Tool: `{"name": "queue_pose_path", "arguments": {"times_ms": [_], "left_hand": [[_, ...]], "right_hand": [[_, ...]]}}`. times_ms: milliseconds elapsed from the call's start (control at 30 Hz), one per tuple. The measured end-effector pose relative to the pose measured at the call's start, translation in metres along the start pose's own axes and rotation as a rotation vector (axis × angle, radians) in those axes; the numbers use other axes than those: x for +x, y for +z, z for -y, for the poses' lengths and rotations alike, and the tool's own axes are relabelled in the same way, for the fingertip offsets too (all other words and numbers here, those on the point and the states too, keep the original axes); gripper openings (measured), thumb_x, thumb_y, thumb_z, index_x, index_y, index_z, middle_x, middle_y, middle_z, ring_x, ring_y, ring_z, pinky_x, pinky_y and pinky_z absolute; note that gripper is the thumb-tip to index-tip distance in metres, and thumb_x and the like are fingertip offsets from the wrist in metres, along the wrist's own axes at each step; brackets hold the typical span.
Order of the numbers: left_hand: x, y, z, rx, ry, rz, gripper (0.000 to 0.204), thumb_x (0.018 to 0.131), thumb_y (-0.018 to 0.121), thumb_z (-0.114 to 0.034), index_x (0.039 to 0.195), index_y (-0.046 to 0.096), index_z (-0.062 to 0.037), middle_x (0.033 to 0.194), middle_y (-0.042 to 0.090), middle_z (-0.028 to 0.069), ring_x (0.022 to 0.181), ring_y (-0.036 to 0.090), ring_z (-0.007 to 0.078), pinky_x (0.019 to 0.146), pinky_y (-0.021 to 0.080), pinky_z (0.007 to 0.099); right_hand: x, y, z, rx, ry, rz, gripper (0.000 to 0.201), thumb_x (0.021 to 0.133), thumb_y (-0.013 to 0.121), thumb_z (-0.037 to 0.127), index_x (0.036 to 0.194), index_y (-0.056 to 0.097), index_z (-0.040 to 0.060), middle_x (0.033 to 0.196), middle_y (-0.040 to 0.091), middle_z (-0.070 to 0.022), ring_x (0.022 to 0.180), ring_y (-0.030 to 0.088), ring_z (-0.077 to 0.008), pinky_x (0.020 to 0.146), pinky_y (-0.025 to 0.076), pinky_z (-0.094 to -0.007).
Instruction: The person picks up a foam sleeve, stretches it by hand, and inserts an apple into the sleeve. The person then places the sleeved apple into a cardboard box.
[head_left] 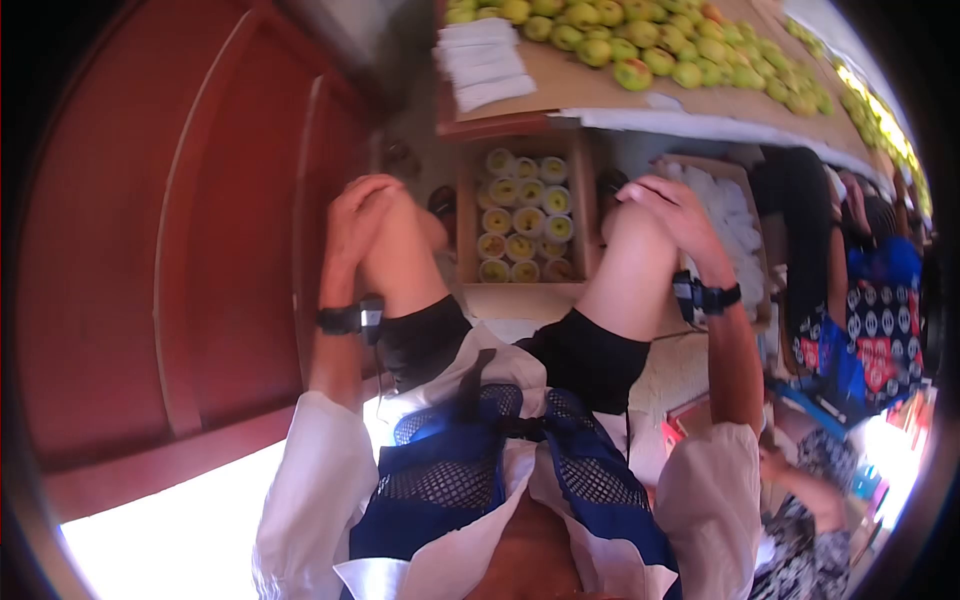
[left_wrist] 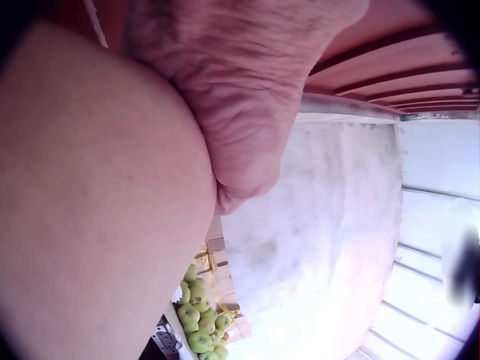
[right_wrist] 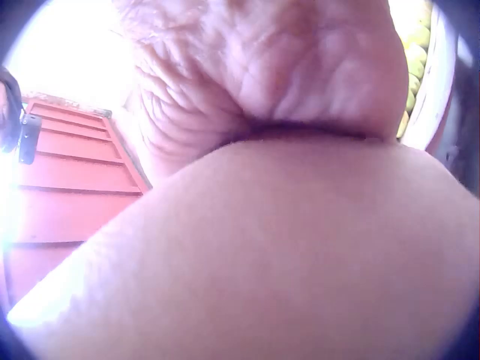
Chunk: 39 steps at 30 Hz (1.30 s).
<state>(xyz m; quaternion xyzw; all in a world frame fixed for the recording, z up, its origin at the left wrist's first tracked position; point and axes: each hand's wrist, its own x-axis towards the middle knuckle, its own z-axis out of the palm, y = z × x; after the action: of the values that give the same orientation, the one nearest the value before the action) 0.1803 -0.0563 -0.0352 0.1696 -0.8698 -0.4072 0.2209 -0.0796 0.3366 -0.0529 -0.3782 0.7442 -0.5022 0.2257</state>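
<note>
My left hand (head_left: 358, 215) rests on my left knee (head_left: 408, 235), its fingers laid over the top. On the right knee (head_left: 632, 245) lies my right hand (head_left: 682, 212), fingers relaxed across it. Neither hand holds anything. Both wrist views show a palm pressed to bare skin, with the fingers mostly hidden. Between my knees, a cardboard box (head_left: 467, 225) holds rows of round cups with white rims and yellowish-green contents (head_left: 528, 220). The box stands beyond the reach of either resting hand's fingers.
Green apples (head_left: 640, 40) cover a cardboard-topped table (head_left: 560, 98) ahead, beside a stack of folded white pieces (head_left: 485, 65). A box of white items (head_left: 735, 215) stands right of my knee. Red panelled doors (head_left: 230, 220) rise on my left. Another person's arm (head_left: 815, 495) shows at lower right.
</note>
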Motion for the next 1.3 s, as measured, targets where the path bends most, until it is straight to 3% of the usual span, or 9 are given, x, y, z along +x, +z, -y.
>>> {"name": "queue_pose_path", "arguments": {"times_ms": [167, 433, 600, 700, 833, 933, 1033, 1067, 1300], "left_hand": [[-0.002, 0.008, -0.027, 0.12, 0.052, 0.016, 0.016, 0.092, 0.066, -0.01, 0.103, 0.073, -0.0005, 0.109, 0.072, 0.0095, 0.108, 0.065, 0.0216, 0.098, 0.049, 0.0325], [0.007, 0.019, 0.0, 0.093, 0.016, 0.059, 0.014, 0.092, 0.066, -0.007, 0.102, 0.072, 0.0003, 0.111, 0.071, 0.0083, 0.108, 0.065, 0.0208, 0.098, 0.048, 0.0321], [0.033, 0.015, 0.007, -0.077, -0.136, 0.28, 0.027, 0.097, 0.06, -0.02, 0.102, 0.072, 0.0037, 0.106, 0.072, 0.007, 0.101, 0.064, 0.0146, 0.094, 0.047, 0.0285], [0.037, 0.011, -0.016, -0.256, -0.209, 0.364, 0.033, 0.099, 0.057, -0.026, 0.104, 0.072, 0.0034, 0.108, 0.072, 0.0082, 0.102, 0.064, 0.0157, 0.095, 0.047, 0.0289], [0.038, 0.006, 0.003, -0.442, -0.309, 0.393, 0.036, 0.099, 0.055, -0.028, 0.106, 0.072, 0.0034, 0.114, 0.071, 0.0102, 0.11, 0.064, 0.0196, 0.1, 0.045, 0.0305], [0.036, 0.01, 0.01, -0.383, -0.211, 0.35, 0.03, 0.098, 0.057, -0.023, 0.106, 0.073, 0.0017, 0.119, 0.07, 0.0107, 0.117, 0.061, 0.0209, 0.105, 0.043, 0.033], [0.026, 0.003, -0.001, -0.095, 0.112, 0.422, 0.023, 0.095, 0.06, -0.015, 0.106, 0.073, -0.0002, 0.122, 0.068, 0.0107, 0.123, 0.058, 0.0215, 0.109, 0.04, 0.0355], [0.02, 0.005, -0.009, 0.014, 0.164, 0.377, 0.018, 0.092, 0.063, -0.008, 0.105, 0.073, -0.0012, 0.118, 0.069, 0.01, 0.118, 0.061, 0.0208, 0.106, 0.042, 0.0351], [0.037, 0.01, -0.063, -0.346, -0.055, 0.233, 0.016, 0.099, 0.061, -0.009, 0.107, 0.07, 0.0015, 0.098, 0.071, 0.005, 0.094, 0.066, 0.0124, 0.085, 0.049, 0.0257]], "right_hand": [[-0.006, 0.001, -0.004, 0.016, -0.051, -0.069, 0.032, 0.1, 0.06, 0.026, 0.1, 0.07, -0.0043, 0.095, 0.073, -0.0107, 0.093, 0.067, -0.0193, 0.088, 0.05, -0.0309], [-0.021, 0.006, -0.015, 0.146, -0.009, -0.137, 0.03, 0.104, 0.057, 0.026, 0.107, 0.071, -0.0006, 0.104, 0.072, -0.0054, 0.102, 0.063, -0.0137, 0.095, 0.046, -0.0279], [-0.024, 0.009, -0.007, 0.13, 0.029, -0.14, 0.028, 0.104, 0.058, 0.024, 0.109, 0.071, 0.0001, 0.105, 0.071, -0.0047, 0.104, 0.062, -0.0132, 0.096, 0.046, -0.0277], [-0.013, 0.013, -0.012, 0.135, 0.015, -0.116, 0.028, 0.104, 0.058, 0.024, 0.11, 0.071, 0.0, 0.106, 0.071, -0.0048, 0.104, 0.062, -0.0135, 0.096, 0.046, -0.0278], [-0.017, 0.005, -0.009, 0.199, 0.074, -0.068, 0.028, 0.104, 0.057, 0.024, 0.11, 0.07, -0.0005, 0.108, 0.071, -0.0055, 0.105, 0.062, -0.0142, 0.096, 0.046, -0.0282], [-0.019, -0.001, -0.002, 0.058, 0.157, -0.075, 0.027, 0.1, 0.061, 0.026, 0.108, 0.071, 0.0014, 0.104, 0.072, -0.0068, 0.102, 0.064, -0.0168, 0.094, 0.047, -0.029], [-0.032, 0.009, 0.017, -0.18, -0.107, -0.041, 0.021, 0.097, 0.064, 0.021, 0.104, 0.071, 0.003, 0.101, 0.072, -0.0082, 0.102, 0.065, -0.0197, 0.092, 0.049, -0.0312], [-0.032, 0.009, 0.027, -0.37, -0.265, -0.016, 0.017, 0.094, 0.066, 0.017, 0.102, 0.071, 0.0032, 0.096, 0.071, -0.0092, 0.098, 0.066, -0.0222, 0.087, 0.05, -0.0329], [-0.028, 0.04, 0.098, -0.052, -0.023, 0.098, 0.018, 0.095, 0.066, 0.017, 0.103, 0.071, 0.0018, 0.09, 0.071, -0.0119, 0.079, 0.068, -0.0239, 0.074, 0.053, -0.0332]]}}
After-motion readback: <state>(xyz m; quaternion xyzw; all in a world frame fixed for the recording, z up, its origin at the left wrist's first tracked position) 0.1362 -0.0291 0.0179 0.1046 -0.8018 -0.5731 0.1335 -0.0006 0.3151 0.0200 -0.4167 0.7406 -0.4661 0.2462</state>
